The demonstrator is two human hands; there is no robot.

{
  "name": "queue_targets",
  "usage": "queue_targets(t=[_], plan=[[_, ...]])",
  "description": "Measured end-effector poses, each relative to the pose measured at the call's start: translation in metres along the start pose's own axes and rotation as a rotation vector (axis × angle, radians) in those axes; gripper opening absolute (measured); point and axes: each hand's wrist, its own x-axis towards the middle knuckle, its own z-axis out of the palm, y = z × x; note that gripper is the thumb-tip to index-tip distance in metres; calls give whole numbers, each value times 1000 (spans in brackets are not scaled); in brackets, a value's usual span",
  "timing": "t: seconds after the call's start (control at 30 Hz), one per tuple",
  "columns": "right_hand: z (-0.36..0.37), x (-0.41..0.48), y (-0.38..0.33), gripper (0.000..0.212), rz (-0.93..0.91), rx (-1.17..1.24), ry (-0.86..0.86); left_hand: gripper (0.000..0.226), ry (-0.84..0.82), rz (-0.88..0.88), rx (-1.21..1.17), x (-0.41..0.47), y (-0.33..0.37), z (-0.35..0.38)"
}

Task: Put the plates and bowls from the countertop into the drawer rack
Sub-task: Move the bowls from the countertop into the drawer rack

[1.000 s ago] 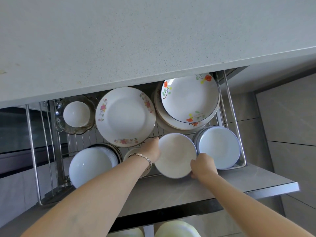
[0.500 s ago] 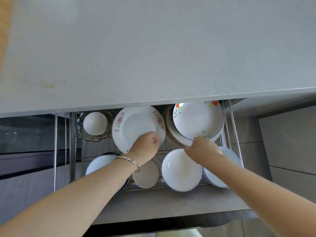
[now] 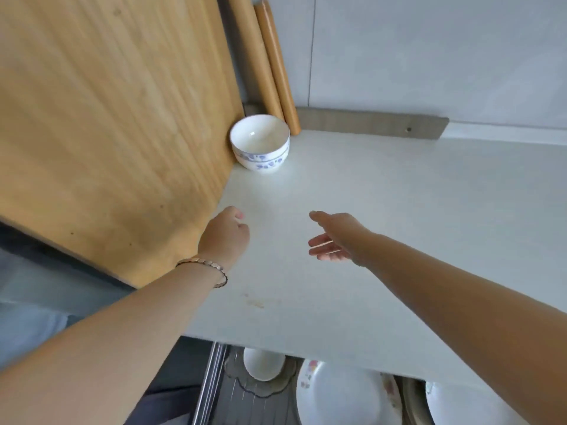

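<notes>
A white bowl with blue flower patterns [image 3: 260,142], apparently two stacked, stands at the back of the pale countertop [image 3: 399,225], against a wooden board. My left hand [image 3: 225,233] hovers over the counter in front of the bowl, fingers loosely curled and empty. My right hand [image 3: 334,237] is further right, fingers spread, holding nothing. Both hands are well short of the bowl. Under the counter's front edge the drawer rack [image 3: 211,384] shows a small white bowl [image 3: 263,365], a floral plate [image 3: 343,394] and another plate [image 3: 454,406].
A large wooden cutting board [image 3: 107,124] leans over the counter's left part. Two wooden rolling pins [image 3: 270,59] stand in the back corner against the grey wall. A grey strip [image 3: 368,122] runs along the counter's back edge.
Both hands let go of the white plate in the drawer rack and rose over the countertop. The view swung up from the drawer to the counter and its bowl.
</notes>
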Motion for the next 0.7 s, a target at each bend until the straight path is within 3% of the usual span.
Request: queue_targets(t=[0.27,0.37,0.47,0.7], plan=[[59,126,-100,58,1,255,117,37,-119,-49,18,73,-32,19],[72,149,-116,53,25,377,87,36,-136,-51,-17,83,-31,30],[80,157,-126,33,21,430,92,38,-148,-17,-5,86,-30,37],[77,155,-115,41,-59,565,134,37,-126,1,-94,85,-34,40]])
